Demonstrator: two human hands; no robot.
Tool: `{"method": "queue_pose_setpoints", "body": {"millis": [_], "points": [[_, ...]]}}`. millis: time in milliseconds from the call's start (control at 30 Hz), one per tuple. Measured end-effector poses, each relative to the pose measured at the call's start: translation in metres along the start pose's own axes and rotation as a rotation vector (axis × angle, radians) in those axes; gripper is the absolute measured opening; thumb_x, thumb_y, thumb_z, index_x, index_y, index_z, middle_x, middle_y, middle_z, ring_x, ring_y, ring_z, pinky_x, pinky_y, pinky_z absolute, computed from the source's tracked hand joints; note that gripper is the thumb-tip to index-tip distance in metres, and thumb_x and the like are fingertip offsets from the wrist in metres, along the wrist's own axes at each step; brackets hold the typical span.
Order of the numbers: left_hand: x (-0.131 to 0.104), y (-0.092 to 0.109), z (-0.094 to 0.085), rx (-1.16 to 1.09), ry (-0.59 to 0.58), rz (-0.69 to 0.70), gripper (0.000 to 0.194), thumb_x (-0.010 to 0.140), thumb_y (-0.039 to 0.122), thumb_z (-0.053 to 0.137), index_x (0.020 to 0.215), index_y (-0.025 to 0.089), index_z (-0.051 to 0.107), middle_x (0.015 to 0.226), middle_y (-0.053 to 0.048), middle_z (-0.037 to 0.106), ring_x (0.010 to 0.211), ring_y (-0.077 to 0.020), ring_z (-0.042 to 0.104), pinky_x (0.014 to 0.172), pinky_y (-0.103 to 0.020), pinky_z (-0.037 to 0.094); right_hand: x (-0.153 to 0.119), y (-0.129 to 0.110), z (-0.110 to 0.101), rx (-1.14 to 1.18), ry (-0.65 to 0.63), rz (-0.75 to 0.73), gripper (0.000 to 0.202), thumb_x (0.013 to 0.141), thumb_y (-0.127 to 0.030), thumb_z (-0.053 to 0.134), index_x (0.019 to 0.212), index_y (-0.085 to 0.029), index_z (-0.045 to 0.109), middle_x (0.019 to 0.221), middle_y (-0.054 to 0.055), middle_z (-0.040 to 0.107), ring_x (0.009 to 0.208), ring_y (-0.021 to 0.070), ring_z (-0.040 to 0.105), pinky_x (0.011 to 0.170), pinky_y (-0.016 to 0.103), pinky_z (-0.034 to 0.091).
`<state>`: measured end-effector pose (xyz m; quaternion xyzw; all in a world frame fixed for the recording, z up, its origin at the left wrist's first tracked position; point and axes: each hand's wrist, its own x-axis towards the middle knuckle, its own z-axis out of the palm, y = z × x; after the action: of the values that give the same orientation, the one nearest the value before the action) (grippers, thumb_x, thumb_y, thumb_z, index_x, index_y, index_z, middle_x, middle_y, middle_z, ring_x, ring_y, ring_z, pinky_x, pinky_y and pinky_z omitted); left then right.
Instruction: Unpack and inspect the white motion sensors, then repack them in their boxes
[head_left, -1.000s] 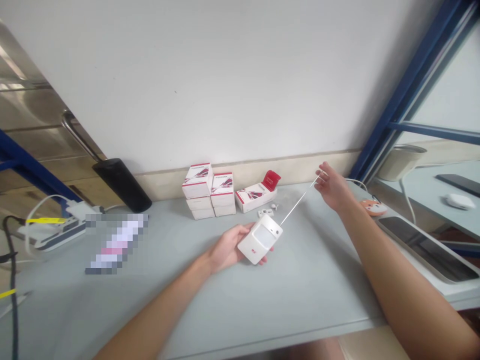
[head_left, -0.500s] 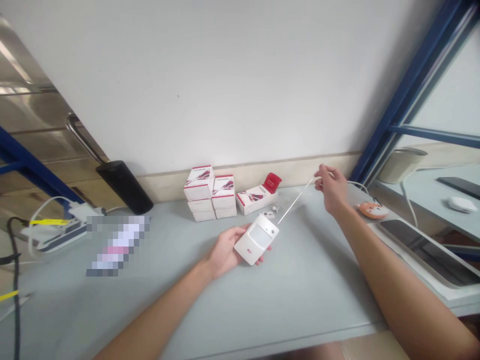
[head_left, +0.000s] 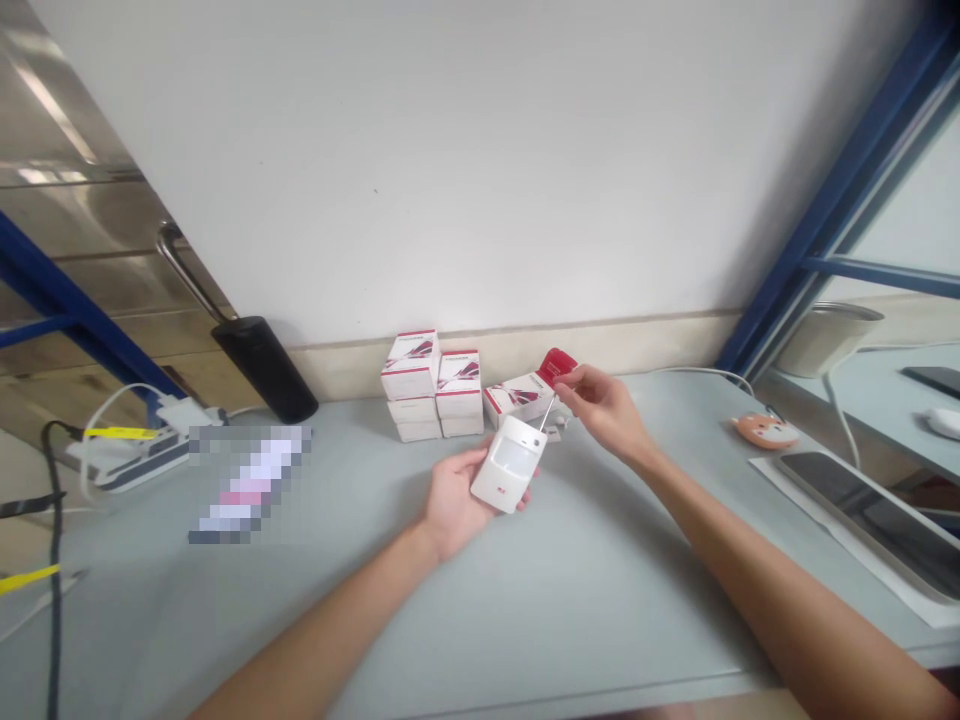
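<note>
A white motion sensor (head_left: 512, 463) with a pale lens window lies across my left hand (head_left: 459, 500), whose fingers wrap round its sides and back. From the sensor's upper end sticks a thin metal telescopic antenna (head_left: 549, 412), now short. The thumb and fingers of my right hand (head_left: 600, 405) pinch the antenna near its tip. Just behind the sensor, small white parts (head_left: 555, 432) lie on the table, partly covered by the sensor and my right hand. An opened white-and-red box (head_left: 517, 397) with its red flap up stands behind them.
Several white-and-red boxes (head_left: 439, 390) are stacked against the wall. Left of them are a black cylinder (head_left: 264, 370), a blurred-out flat object (head_left: 251, 485) and a power strip (head_left: 150, 455). At right lie an orange animal-faced object (head_left: 765, 430) and a dark-topped keyboard-like slab (head_left: 870, 510).
My right hand has moved left and in toward the sensor, and the exposed antenna is much shorter. The sensor stays in my left hand, turned slightly more upright. The view has shifted a little.
</note>
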<state>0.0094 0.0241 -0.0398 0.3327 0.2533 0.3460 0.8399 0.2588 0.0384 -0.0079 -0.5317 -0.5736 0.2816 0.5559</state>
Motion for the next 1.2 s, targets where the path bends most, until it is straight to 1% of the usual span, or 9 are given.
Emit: {"method": "queue_pose_setpoints", "body": {"millis": [200,333,433,500,633,767,933,1067,1200], "points": [[-0.003,-0.001,0.003,-0.039,0.023,0.037,0.053,0.093,0.031,0.054,0.14,0.005,0.056,0.106,-0.025,0.077,0.075,-0.0318,0.073,0.074,-0.041,0.05,-0.005,-0.004,0.006,-0.076,-0.048,-0.032,0.024,0.092,-0.047,0.069,0.095,-0.024,0.074,0.086,0.002,0.074,0.072,0.017,0.06,0.066,0.03,0.046],[-0.002,-0.002,0.002,-0.071,0.088,0.059,0.056,0.092,0.031,0.053,0.139,0.001,0.056,0.107,-0.027,0.077,0.075,-0.0319,0.072,0.076,-0.042,0.05,-0.014,-0.009,0.017,-0.181,-0.253,-0.072,0.021,0.095,-0.042,0.064,0.089,-0.024,0.074,0.084,0.001,0.074,0.068,0.0161,0.058,0.067,0.031,0.047],[0.0,-0.001,0.003,-0.071,0.116,0.061,0.058,0.091,0.031,0.051,0.14,0.001,0.055,0.104,-0.026,0.077,0.074,-0.0321,0.072,0.076,-0.042,0.05,-0.016,-0.012,0.018,-0.278,-0.319,-0.106,0.024,0.098,-0.041,0.058,0.092,-0.026,0.075,0.088,0.001,0.075,0.07,0.0173,0.059,0.068,0.033,0.048],[0.001,-0.001,0.004,-0.055,0.091,0.057,0.057,0.092,0.031,0.051,0.141,0.003,0.055,0.105,-0.025,0.077,0.074,-0.0321,0.072,0.075,-0.042,0.05,-0.012,-0.013,0.012,-0.427,-0.277,-0.18,0.022,0.099,-0.039,0.057,0.093,-0.027,0.075,0.097,0.003,0.077,0.08,0.0203,0.064,0.074,0.035,0.049],[0.002,0.0,0.005,-0.021,0.046,0.061,0.052,0.092,0.032,0.055,0.139,0.009,0.055,0.107,-0.022,0.077,0.076,-0.0311,0.073,0.074,-0.04,0.05,-0.001,-0.002,-0.008,-0.857,-0.056,-0.302,0.024,0.096,-0.032,0.062,0.118,-0.028,0.07,0.124,0.01,0.072,0.114,0.0313,0.063,0.094,0.045,0.049],[0.0,0.0,0.007,0.042,0.001,0.052,0.05,0.093,0.033,0.055,0.138,0.012,0.055,0.106,-0.019,0.077,0.078,-0.03,0.073,0.076,-0.039,0.05,0.007,0.018,-0.025,-1.117,-0.02,-0.22,0.024,0.094,-0.034,0.067,0.115,-0.025,0.07,0.118,0.013,0.07,0.114,0.0343,0.062,0.095,0.048,0.047],[-0.001,0.0,0.007,0.093,-0.018,0.049,0.048,0.095,0.035,0.053,0.139,0.015,0.054,0.106,-0.019,0.077,0.079,-0.0295,0.073,0.077,-0.038,0.049,0.012,0.023,-0.035,-1.141,-0.081,-0.082,0.013,0.094,-0.035,0.066,0.098,-0.024,0.072,0.106,0.011,0.071,0.102,0.0314,0.066,0.086,0.043,0.046],[-0.003,-0.001,0.011,0.143,-0.035,0.079,0.057,0.095,0.036,0.053,0.148,0.015,0.049,0.107,-0.018,0.077,0.08,-0.0283,0.072,0.077,-0.038,0.05,0.013,0.012,-0.034,-1.058,0.043,-0.016,0.02,0.1,-0.033,0.057,0.089,-0.024,0.07,0.101,0.01,0.073,0.083,0.0259,0.066,0.071,0.038,0.04],[-0.01,0.0,0.022,0.169,-0.047,0.127,0.058,0.096,0.035,0.05,0.151,0.016,0.046,0.106,-0.017,0.077,0.08,-0.0277,0.071,0.076,-0.037,0.049,0.003,-0.001,-0.012,-0.861,0.143,-0.085,0.021,0.103,-0.039,0.053,0.095,-0.026,0.068,0.102,0.007,0.074,0.072,0.0213,0.061,0.065,0.035,0.037]]}}
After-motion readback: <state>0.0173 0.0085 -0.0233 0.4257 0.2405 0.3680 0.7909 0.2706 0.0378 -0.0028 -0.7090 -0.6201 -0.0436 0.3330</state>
